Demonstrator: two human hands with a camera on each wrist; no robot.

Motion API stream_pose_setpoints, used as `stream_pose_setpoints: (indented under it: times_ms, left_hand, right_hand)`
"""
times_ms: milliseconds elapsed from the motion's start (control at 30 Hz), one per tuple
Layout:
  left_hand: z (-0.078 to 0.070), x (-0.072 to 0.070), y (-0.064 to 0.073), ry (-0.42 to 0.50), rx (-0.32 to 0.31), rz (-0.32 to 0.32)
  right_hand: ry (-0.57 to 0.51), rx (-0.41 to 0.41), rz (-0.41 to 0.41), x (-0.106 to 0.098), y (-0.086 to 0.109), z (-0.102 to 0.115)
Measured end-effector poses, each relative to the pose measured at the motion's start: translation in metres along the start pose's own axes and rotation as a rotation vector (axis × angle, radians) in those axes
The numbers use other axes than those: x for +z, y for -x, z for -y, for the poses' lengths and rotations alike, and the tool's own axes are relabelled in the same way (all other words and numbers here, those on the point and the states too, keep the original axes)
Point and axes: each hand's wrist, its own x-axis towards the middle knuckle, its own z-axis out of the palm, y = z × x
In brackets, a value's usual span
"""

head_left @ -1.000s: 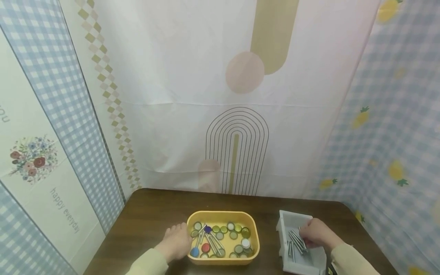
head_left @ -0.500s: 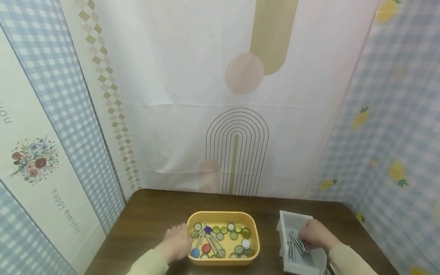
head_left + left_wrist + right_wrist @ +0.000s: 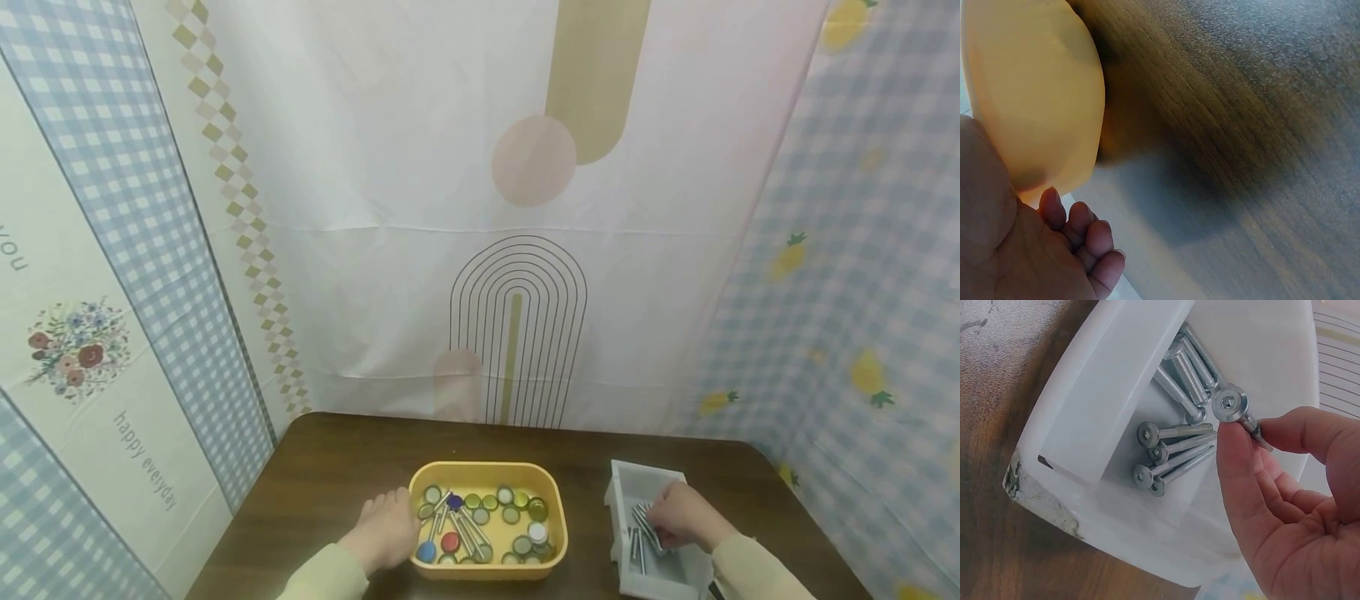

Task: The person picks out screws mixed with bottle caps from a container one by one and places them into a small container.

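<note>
My left hand (image 3: 384, 527) rests at the left rim of a yellow tub (image 3: 487, 572). In the left wrist view its thumb side lies over the tub's edge and its bent fingers (image 3: 1099, 237) are on the outer side. Bolts (image 3: 472, 533) and bottle caps (image 3: 449, 542) lie in the tub. Over a white bin (image 3: 1110, 387), my right hand (image 3: 1291, 494) pinches a silver bolt (image 3: 1230, 404) between thumb and index finger, its round socket head facing the wrist camera. Below it, more bolts (image 3: 1175, 444) lie in the bin in loose groups.
Both containers stand on a dark wooden table (image 3: 345, 454), with a strip of bare tabletop between them. A patterned white cloth (image 3: 375, 292) hangs behind it; checked cloths hang at the left and right. A dark item partly shows below the right sleeve.
My right hand has shifted slightly left over the bolts in the bin. The left hand and the tub have stayed in place.
</note>
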Motion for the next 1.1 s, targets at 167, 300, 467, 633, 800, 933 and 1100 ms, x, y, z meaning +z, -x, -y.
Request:
stream_pose_setpoints:
  times_ms: [167, 300, 467, 633, 800, 933, 1100]
  left_hand:
    - [0.001, 0.001, 0.000, -0.002, -0.003, -0.004]
    - [0.001, 0.000, 0.000, -0.004, -0.001, -0.002]
    - [0.002, 0.000, 0.002, -0.004, -0.006, 0.003]
    - [0.003, 0.000, 0.002, -0.026, 0.009, -0.022]
    - [0.004, 0.004, 0.005, -0.056, 0.043, -0.088]
    - [0.002, 0.007, 0.006, -0.055, 0.070, -0.142]
    - [0.000, 0.008, 0.004, -0.069, 0.083, -0.139]
  right_hand:
    - [0.017, 0.001, 0.011, 0.000, 0.000, 0.000]
    - [0.011, 0.000, 0.011, -0.001, 0.001, 0.002]
    - [0.003, -0.028, -0.020, -0.005, 0.001, 0.009]
    - [-0.128, -0.113, -0.070, -0.009, 0.001, 0.032]
    - [-0.251, -0.174, -0.088, 0.003, 0.005, 0.063]
    - [-0.301, -0.210, -0.049, 0.023, 0.007, 0.087]
    - [-0.361, -0.256, 0.019, 0.052, 0.006, 0.111]
